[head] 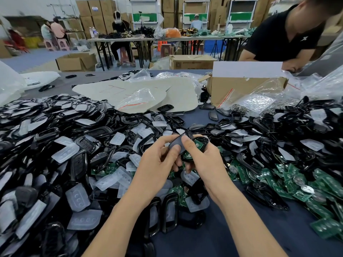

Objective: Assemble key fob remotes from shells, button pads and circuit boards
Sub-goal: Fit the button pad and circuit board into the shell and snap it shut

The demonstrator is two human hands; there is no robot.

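Above the middle of the table, my left hand and my right hand together hold one key fob. A dark grey cover piece lies on top, pinched between both thumbs and fingers. Under it sits a black shell with a green circuit board showing inside. Black shells and translucent button pads are heaped at the left. Green circuit boards are piled at the right.
A cardboard box and clear plastic bags lie behind the heaps. A person in a black shirt leans over the table's far right. A few closed fobs rest mid-table. Bare blue cloth shows at the near right.
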